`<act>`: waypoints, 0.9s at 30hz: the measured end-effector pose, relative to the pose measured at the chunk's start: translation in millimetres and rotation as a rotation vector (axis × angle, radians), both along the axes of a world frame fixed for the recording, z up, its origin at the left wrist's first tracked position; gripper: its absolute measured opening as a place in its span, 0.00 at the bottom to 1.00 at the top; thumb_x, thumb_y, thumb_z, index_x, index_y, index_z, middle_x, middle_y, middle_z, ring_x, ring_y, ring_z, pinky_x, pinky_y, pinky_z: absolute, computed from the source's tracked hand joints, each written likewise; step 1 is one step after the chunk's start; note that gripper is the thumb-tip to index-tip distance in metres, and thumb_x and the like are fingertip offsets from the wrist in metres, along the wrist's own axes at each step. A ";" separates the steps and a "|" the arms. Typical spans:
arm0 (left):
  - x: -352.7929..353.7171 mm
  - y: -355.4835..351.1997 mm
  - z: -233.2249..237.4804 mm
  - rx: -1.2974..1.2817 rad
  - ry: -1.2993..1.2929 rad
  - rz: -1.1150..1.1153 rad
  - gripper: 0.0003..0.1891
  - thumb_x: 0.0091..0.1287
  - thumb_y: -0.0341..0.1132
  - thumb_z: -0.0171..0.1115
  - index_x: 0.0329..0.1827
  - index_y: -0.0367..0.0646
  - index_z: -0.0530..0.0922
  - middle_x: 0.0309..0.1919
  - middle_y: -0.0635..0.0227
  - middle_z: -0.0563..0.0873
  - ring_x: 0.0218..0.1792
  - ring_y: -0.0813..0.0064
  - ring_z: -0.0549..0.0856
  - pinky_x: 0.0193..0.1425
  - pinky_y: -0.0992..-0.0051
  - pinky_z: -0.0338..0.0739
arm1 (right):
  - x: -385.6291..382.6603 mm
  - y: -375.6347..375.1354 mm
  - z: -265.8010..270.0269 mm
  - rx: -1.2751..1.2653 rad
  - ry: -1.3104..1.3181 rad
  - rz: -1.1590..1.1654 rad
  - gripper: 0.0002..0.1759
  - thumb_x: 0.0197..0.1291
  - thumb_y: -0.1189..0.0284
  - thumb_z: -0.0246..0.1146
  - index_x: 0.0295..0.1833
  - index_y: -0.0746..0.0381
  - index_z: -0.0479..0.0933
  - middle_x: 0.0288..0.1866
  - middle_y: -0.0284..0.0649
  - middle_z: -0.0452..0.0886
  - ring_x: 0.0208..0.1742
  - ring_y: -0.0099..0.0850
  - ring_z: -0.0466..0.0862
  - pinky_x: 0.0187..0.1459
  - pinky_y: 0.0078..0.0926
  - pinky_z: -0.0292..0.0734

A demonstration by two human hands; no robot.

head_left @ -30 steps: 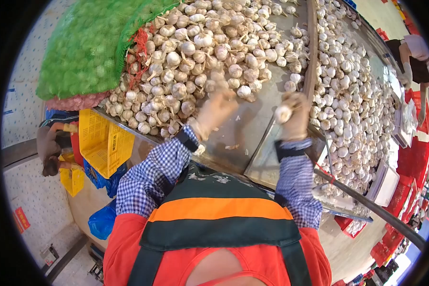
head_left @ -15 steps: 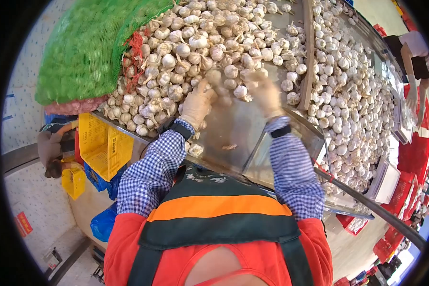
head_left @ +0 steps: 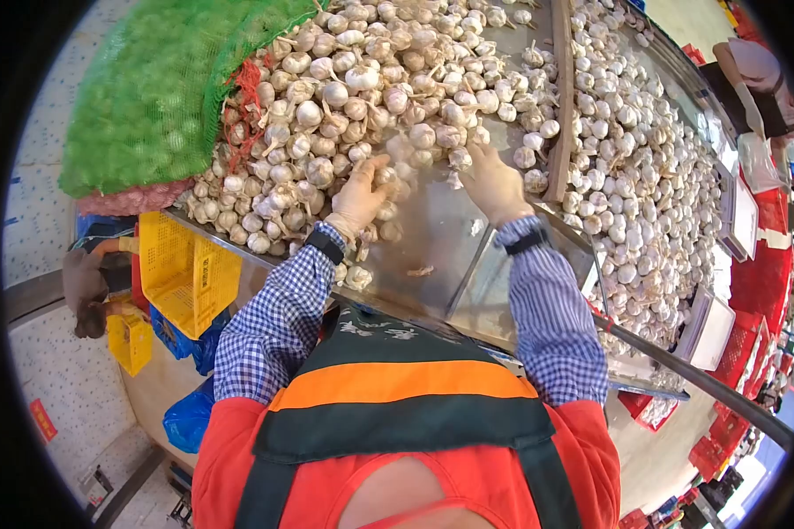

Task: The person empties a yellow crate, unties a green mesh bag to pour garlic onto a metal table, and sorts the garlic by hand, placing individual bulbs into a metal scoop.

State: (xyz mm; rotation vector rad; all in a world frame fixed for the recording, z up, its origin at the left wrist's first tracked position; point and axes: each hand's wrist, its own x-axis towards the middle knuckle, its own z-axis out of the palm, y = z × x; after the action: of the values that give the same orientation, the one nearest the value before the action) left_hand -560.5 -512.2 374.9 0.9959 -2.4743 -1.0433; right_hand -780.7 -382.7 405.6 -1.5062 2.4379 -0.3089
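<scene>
A heap of garlic bulbs [head_left: 353, 79] covers the far part of the metal table [head_left: 432, 238]. My left hand [head_left: 358, 198], in a thin glove, is at the near edge of the heap. Its thumb and fingers are apart, beside several motion-blurred bulbs, and no firm grip shows. To the right, my gloved right hand [head_left: 496, 183] has its fingertips against a single garlic bulb [head_left: 460, 159] and appears to pinch it. Part of that grip is hidden behind the fingers.
A wooden divider [head_left: 561, 106] separates the heap from more garlic bulbs [head_left: 644, 176] at right. At left are a green mesh sack [head_left: 150, 97] and a yellow crate [head_left: 190, 273]. A metal bar [head_left: 697, 379] slants across the right. Other people are at both sides.
My right hand has shifted slightly left and now touches a bulb at its fingertips. The left hand has spread its thumb and fingers; bulbs beside it have moved toward me.
</scene>
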 end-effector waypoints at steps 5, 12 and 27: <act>6.3 3.8 38.5 1.058 0.413 0.077 0.22 0.66 0.27 0.61 0.63 0.43 0.67 0.54 0.68 0.77 0.51 0.76 0.80 0.56 0.76 0.75 | 8.9 -11.7 -27.1 0.156 -0.016 0.089 0.25 0.55 0.64 0.61 0.58 0.61 0.70 0.50 0.51 0.78 0.43 0.49 0.84 0.41 0.44 0.81; 18.5 9.6 46.5 1.269 0.591 0.066 0.21 0.64 0.25 0.64 0.58 0.48 0.67 0.46 0.70 0.79 0.49 0.74 0.81 0.55 0.73 0.77 | -2.1 68.0 30.4 0.631 -0.151 0.553 0.19 0.54 0.62 0.62 0.49 0.61 0.81 0.41 0.49 0.85 0.43 0.46 0.85 0.46 0.42 0.80; 31.1 3.5 30.7 0.823 0.068 0.237 0.12 0.70 0.41 0.56 0.42 0.39 0.76 0.35 0.67 0.82 0.36 0.71 0.84 0.42 0.72 0.79 | 42.6 -7.0 -61.7 -0.342 -0.214 0.145 0.23 0.50 0.72 0.69 0.53 0.59 0.72 0.51 0.44 0.74 0.47 0.42 0.81 0.44 0.38 0.80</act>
State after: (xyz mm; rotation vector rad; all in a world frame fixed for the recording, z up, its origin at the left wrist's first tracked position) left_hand -529.3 -508.6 405.6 1.3787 -1.7875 -2.0146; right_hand -738.1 -389.7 343.9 -1.6727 2.1746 -0.8450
